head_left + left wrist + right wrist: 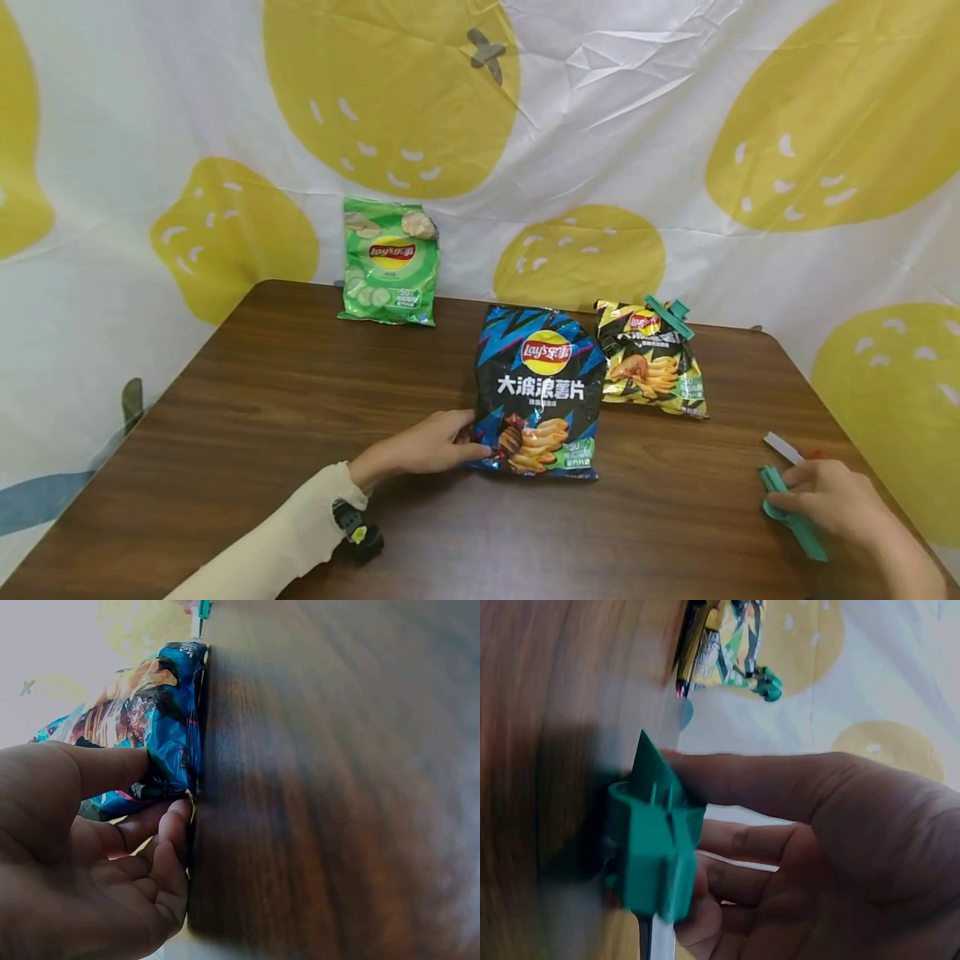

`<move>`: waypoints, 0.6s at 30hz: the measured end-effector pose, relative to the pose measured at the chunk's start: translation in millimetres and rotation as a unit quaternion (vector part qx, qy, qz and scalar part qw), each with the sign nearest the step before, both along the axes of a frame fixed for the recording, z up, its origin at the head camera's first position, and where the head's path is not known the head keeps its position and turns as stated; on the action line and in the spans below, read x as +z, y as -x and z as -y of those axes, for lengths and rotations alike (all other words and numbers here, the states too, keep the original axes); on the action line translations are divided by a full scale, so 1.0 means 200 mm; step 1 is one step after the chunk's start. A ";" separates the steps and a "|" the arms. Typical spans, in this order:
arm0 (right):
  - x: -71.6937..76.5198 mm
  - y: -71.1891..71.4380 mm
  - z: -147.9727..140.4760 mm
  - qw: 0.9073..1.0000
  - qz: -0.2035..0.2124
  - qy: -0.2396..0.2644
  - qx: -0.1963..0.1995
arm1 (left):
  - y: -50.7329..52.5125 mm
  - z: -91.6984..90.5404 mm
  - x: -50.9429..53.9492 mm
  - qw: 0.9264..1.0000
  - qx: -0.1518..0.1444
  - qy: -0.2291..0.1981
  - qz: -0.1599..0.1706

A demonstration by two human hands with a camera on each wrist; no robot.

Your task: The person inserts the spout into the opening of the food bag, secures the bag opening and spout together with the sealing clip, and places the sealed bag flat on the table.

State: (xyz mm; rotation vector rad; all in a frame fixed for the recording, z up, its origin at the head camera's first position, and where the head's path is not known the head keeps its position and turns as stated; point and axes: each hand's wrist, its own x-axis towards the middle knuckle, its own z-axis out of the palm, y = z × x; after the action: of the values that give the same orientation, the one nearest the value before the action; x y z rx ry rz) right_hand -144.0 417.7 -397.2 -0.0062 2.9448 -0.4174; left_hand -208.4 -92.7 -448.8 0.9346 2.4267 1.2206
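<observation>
Blue-and-black bag: [538,392] stands as the hub of the clock, 12 being the far edge of the table [247,400]; printed face toward the viewer. Whether it lies flat or leans cannot be told.
Bag's lower-left corner: held in a narrow pinch, thumb above and fingers beneath, by the left hand [420,442] at 8 o'clock.
Pinch, assessment: sound for steadying. Advise light pressure on the seam only; squeezing the body would likely crush the contents.
Green clip: [649,859] between 3 and 4 o'clock, near the right edge; gripped between thumb and fingers of the right hand [840,496]. Whether its arms are parted cannot be confirmed.
Clip grip, assessment: best taken along the back, fingertips clear of the closing edges; lift cleanly so that the neighbouring strip is not dragged.
White strip: [782,447] just beyond the clip, at its 12 o'clock; attachment not determinable.
Yellow-and-black bag: [651,367] between 2 and 3 o'clock, partly behind the hub bag; a second clip [670,317] sits across its upper-right corner.
Green bag: [390,279] 10 o'clock, upright, well apart, near the cloth [465,225].
</observation>
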 end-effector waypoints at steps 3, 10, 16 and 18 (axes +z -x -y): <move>0.01 0.00 0.05 1.000 -0.014 0.010 0.010 | 0.00 -0.01 0.01 1.000 0.008 0.002 -0.007; 0.04 -0.01 0.23 0.993 -0.090 0.064 0.052 | -0.01 -0.02 0.03 0.999 0.031 0.026 -0.024; 0.06 -0.05 0.47 0.978 -0.127 0.141 0.091 | -0.05 0.04 0.12 0.994 0.049 0.080 -0.058; 0.07 -0.06 0.55 0.971 -0.150 0.150 0.111 | -0.07 0.05 0.16 0.990 0.065 0.090 -0.082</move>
State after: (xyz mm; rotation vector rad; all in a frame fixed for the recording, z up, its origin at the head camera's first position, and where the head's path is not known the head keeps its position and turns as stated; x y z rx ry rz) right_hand -131.7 307.6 -383.8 -0.4715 3.0848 -0.8911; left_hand -193.7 -103.7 -415.9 0.8669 2.7115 0.9759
